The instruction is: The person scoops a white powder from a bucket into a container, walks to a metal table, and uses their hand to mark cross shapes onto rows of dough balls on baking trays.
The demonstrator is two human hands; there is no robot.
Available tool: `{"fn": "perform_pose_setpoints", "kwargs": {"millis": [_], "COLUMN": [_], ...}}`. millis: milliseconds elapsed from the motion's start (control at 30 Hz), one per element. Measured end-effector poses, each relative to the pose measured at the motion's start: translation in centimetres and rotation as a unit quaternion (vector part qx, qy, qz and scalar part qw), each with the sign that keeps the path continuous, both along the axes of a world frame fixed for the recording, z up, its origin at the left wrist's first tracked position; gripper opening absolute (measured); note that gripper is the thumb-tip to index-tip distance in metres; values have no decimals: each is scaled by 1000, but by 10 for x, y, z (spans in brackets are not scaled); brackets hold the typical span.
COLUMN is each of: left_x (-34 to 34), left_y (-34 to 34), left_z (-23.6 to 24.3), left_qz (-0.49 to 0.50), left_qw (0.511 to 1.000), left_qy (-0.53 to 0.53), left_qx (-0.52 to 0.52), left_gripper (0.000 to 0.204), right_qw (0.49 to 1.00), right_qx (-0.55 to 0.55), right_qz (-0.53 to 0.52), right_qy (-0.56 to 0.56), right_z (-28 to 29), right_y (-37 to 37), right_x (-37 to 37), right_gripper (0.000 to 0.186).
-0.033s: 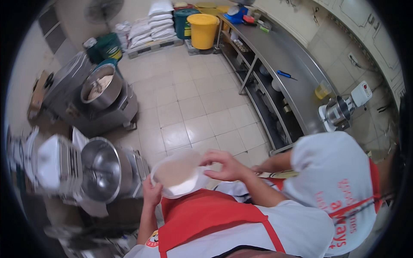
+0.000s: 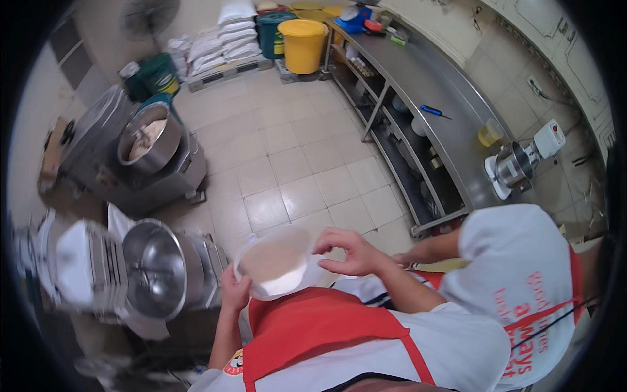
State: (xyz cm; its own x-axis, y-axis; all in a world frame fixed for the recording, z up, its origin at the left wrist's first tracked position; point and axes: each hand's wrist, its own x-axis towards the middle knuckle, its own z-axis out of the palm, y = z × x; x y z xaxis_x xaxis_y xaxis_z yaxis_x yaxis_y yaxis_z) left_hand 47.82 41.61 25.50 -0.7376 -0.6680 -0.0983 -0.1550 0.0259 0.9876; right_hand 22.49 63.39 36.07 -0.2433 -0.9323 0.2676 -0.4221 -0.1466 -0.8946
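Observation:
A translucent white plastic bowl (image 2: 277,263) is held in front of my red apron, tilted toward me. White powder or grains (image 2: 285,282) lie in its lower part; their exact kind is unclear. On its left side my left hand (image 2: 234,289) grips the rim, thumb on top. My right hand (image 2: 353,253) hovers at the right rim, fingers curved and thumb spread apart from them, with nothing visible between. Whether its fingertips touch the rim cannot be made out.
At left stand a mixer with a steel bowl (image 2: 155,268) and a larger mixer holding dough or flour (image 2: 151,138). A co-worker (image 2: 516,268) stands close on my right. A steel counter (image 2: 431,81) bears a small mixer (image 2: 513,166). A yellow bin (image 2: 302,47) and sacks (image 2: 237,32) stand far back.
My right hand has shifted slightly right, a little away from the bowl's rim. The bowl stays in my left hand. The whole view has moved slightly.

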Motion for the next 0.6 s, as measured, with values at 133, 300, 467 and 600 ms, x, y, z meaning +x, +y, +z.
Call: {"fn": "perform_pose_setpoints", "kwargs": {"millis": [133, 300, 467, 600], "left_x": [-149, -298, -409, -519], "left_y": [-149, -286, -425, -515], "left_z": [-33, -11, 24, 2], "left_qz": [-132, -182, -236, -268], "left_qw": [991, 982, 970, 963], "left_qy": [8, -6, -35, -35], "left_qx": [4, -49, -55, 12], "left_gripper": [37, 37, 35, 33], "right_qw": [993, 971, 973, 969], "right_qx": [116, 135, 129, 96], "right_qz": [-26, -94, -163, -220], "right_qy": [15, 174, 98, 49], "right_z": [-6, -53, -29, -50], "right_y": [-156, -320, -445, -524], "right_x": [-65, -158, -257, -364], "right_gripper": [12, 12, 10, 11]}}
